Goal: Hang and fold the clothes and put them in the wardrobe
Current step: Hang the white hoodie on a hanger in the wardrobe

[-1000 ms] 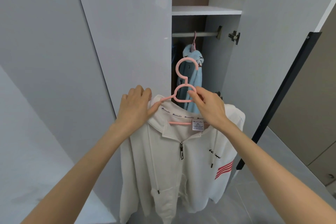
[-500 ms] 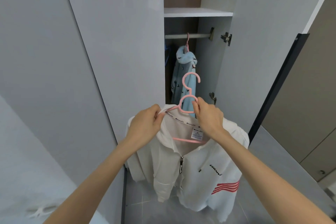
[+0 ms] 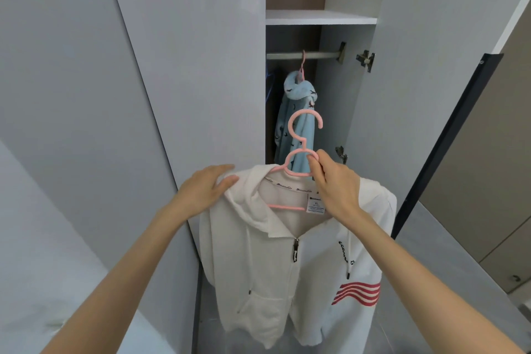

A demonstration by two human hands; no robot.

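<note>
Your right grip (image 3: 336, 190) is pinching the pink hanger (image 3: 287, 206) at the loop under its hook, with thumb and fingertips curled round the plastic. Your left grip (image 3: 205, 192) is lying wide and flat on the left shoulder of the white hoodie (image 3: 287, 282), fingers straight, holding nothing. The hoodie is hanging on the hanger, zipped partway, with its hood folding over toward your left grip and red stripes showing on one sleeve. You are holding it up in front of the open wardrobe (image 3: 186, 66), below the rail (image 3: 287, 55) and not yet on it. A blue garment (image 3: 296, 89) is hanging from that rail, directly behind the hook you are holding. A white shelf (image 3: 319, 17) is sitting just above the rail.
</note>
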